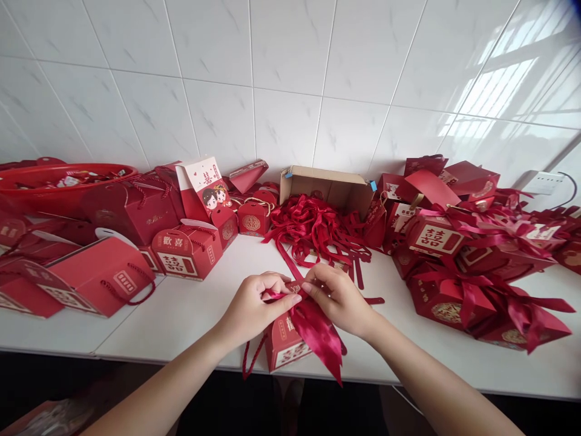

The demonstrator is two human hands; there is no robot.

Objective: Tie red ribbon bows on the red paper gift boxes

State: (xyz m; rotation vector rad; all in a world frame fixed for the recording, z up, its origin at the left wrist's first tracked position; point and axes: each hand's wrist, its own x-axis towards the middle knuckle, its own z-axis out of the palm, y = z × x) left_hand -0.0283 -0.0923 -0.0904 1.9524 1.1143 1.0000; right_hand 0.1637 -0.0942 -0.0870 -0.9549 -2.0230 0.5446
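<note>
A small red box (pixel 289 348) with white and gold printing stands near the table's front edge, a twisted cord hanging at its left side. Over its top, my left hand (pixel 261 303) pinches a shiny red ribbon (pixel 320 333) between thumb and fingers. My right hand (pixel 338 297) is closed on the same ribbon, close beside the left fingertips. A wide ribbon tail drapes down the box's right side. The part of the ribbon between the fingertips is mostly hidden.
Behind my hands, red ribbons (pixel 313 224) spill from an open cardboard box (pixel 327 175). Red boxes (pixel 100 275) and a red basin (pixel 68 194) are at the left. Ribbon-tied boxes (pixel 449 303) pile up at the right, before a white power strip (pixel 542 181) by the tiled wall.
</note>
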